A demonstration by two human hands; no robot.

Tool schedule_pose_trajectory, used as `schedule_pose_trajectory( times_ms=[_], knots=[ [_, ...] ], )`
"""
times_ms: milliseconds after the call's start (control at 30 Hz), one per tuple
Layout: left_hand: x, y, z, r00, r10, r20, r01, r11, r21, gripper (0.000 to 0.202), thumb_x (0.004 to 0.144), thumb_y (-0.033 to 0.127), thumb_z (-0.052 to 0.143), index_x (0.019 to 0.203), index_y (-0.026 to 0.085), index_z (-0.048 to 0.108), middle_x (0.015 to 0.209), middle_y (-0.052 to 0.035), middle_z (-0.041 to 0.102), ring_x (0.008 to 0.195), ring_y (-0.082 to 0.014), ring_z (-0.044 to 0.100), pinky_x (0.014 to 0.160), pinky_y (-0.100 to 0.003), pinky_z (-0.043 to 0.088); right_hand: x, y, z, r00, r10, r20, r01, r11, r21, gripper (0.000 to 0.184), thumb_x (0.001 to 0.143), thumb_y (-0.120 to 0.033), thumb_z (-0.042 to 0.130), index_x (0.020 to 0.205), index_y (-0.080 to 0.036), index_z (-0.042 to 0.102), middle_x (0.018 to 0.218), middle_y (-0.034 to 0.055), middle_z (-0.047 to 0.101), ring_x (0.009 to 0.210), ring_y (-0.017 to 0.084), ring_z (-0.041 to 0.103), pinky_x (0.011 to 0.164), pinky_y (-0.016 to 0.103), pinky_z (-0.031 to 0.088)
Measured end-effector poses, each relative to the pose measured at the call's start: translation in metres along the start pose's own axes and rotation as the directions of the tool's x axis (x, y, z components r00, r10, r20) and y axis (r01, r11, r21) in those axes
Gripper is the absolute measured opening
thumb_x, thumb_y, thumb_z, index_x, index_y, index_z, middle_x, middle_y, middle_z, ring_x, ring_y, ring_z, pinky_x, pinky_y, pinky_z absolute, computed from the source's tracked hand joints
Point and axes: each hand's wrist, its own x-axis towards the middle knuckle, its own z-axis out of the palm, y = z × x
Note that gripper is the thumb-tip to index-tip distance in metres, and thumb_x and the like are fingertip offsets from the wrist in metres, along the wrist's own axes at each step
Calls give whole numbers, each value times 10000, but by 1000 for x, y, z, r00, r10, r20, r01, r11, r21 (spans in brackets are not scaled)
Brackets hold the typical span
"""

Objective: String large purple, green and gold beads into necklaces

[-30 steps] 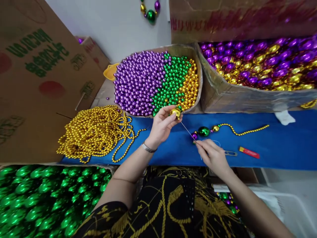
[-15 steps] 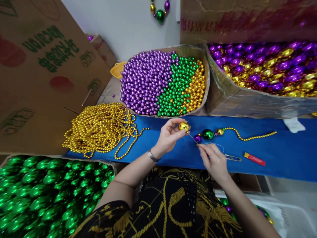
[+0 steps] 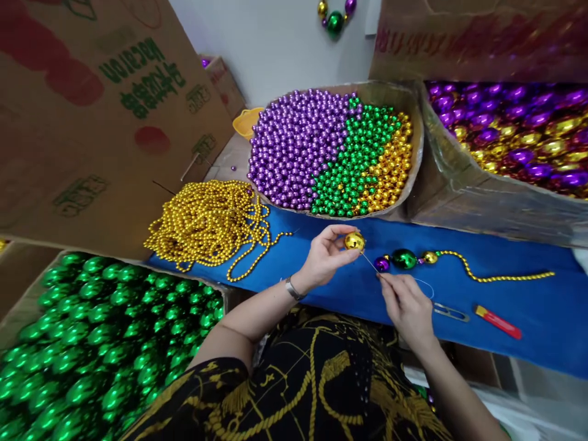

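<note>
My left hand pinches a shiny gold bead between thumb and fingers above the blue tabletop. In my right hand is a thin needle, gripped near its lower end, its upper tip reaching the gold bead. Whether the tip is inside the bead's hole I cannot tell. A loop of pale thread curves out beside the right hand. Just beyond that hand lies a part-strung necklace: a purple bead, a large green bead, a gold bead and a gold bead chain.
A box of small purple, green and gold beads stands behind my hands. Heaped gold bead strands lie left. Large green beads fill a box at lower left; purple and gold ones fill another. A red cutter and metal snips lie right.
The whole view has shifted, so things appear farther right. Both hands keep the same grips, with the needle still at the gold bead.
</note>
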Motion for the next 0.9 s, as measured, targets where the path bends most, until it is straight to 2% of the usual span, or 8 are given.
schedule_pose_trajectory(
  times_ms=[133,267,333,467,633,733,900],
  knots=[
    [-2,0,-3,999,-26,-28,24,999,-40,433,668,263,872,1032,198,646,1041,-44,671,904,-162,671,820,-327,561,1,1,4,1000,-7,30,6,1000,23,215,944,-184,567,1126,-215,677,924,50,704,771,147,680,739,251,541],
    [-5,1,-10,998,30,-58,-31,999,-16,455,640,241,889,1024,192,650,1081,-49,665,920,-153,663,828,-313,549,3,3,10,997,-70,17,71,996,-49,216,939,-191,584,1134,-211,675,917,57,695,755,146,675,697,241,525],
    [-6,2,-12,997,17,-73,-19,999,-28,448,653,243,883,1030,192,645,1078,-43,660,920,-151,666,838,-322,547,5,4,12,995,-100,19,101,991,-90,219,941,-197,582,1137,-216,677,896,54,690,723,140,666,681,238,517],
    [-10,5,-16,995,-24,-99,17,997,-73,440,674,256,871,1041,193,636,1023,-29,660,911,-155,676,836,-331,554,8,2,17,993,-112,42,114,992,-55,214,942,-195,580,1134,-213,672,886,51,684,724,138,662,683,238,515],
    [-14,6,-19,994,0,-113,-7,998,-60,408,687,278,865,1020,191,647,1036,-39,672,894,-148,677,816,-310,556,8,0,21,991,-117,61,121,990,-70,199,950,-193,575,1126,-197,667,874,49,672,710,132,653,664,233,509],
    [-14,7,-20,993,4,-114,-10,999,-48,407,680,284,869,1010,192,648,1044,-43,676,898,-154,680,816,-315,558,7,-1,22,993,-93,69,97,993,-60,196,955,-208,561,1111,-206,680,859,43,668,703,131,651,665,232,516],
    [-13,8,-22,993,-43,-107,34,996,-86,414,682,292,865,1018,194,643,1066,-49,678,885,-158,685,832,-342,561,8,-2,21,996,-30,81,24,997,73,209,951,-211,555,1114,-231,684,892,41,680,764,146,667,724,250,545]
  ],
)
